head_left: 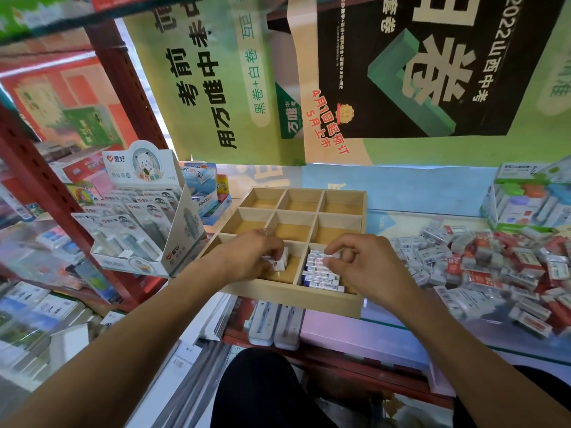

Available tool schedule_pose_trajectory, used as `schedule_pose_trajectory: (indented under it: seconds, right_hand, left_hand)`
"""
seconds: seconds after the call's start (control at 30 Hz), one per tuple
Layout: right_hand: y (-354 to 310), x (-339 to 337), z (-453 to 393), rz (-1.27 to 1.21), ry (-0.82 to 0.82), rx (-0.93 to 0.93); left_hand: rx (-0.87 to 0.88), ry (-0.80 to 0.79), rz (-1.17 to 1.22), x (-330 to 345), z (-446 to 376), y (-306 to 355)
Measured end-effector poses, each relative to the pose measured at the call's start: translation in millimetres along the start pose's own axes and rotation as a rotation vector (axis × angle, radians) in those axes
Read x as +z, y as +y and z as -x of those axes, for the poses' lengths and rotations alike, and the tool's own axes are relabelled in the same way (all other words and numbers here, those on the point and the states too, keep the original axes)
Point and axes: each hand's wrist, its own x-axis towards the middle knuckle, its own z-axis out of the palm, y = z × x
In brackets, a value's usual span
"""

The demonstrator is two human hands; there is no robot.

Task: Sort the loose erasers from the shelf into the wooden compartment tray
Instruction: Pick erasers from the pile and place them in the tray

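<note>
Shelf-top wooden tray (295, 299) (nine-celled), erasers (321, 273)

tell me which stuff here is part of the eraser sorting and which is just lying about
Part of the job: wooden tray; row of erasers in its near right compartment; erasers held by the left hand; right hand; loose eraser pile.

Lying about: display box of carded items; white cases; poster.

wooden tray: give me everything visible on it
The pale wooden nine-compartment tray sits flat on the shelf, its near edge overhanging. Six rear cells look empty. The near right cell holds a row of white wrapped erasers under the right hand; the left hand grips white erasers over the near middle cell.
</note>
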Motion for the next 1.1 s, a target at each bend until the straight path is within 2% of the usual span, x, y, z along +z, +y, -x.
schedule_pose_trajectory:
  seconds: [0.17,0.23,0.33,0.43,0.53,0.67,0.97,1.1]
  right_hand:
    - [-1,-1,6,-0.004,-0.023,-0.017]
    - [-1,-4,9,0.003,-0.02,-0.028]
    - [-4,-11,15,-0.002,-0.037,-0.049]
    - [-4,-26,26,0.009,-0.036,-0.075]
    - [4,-52,42,0.07,0.018,-0.058]
    - [32,-100,71,0.134,0.152,0.037]
    - [109,-227,154,0.332,0.464,0.248]
    - [150,-269,172,0.385,0.493,0.386]
  left_hand:
    - [0.028,0.049,0.051,1,3,-1]
    - [0.018,0.143,0.174,-1,8,4]
    - [0.04,0.368,0.402,-7,14,24]
    - [0.065,0.45,0.624,-9,13,62]
    - [0.13,0.434,0.802,-3,6,105]
    - [0.202,0.376,0.879,6,-18,157]
    - [0.436,0.186,0.686,-3,-98,274]
    - [0.516,0.13,0.62,-4,-139,330]
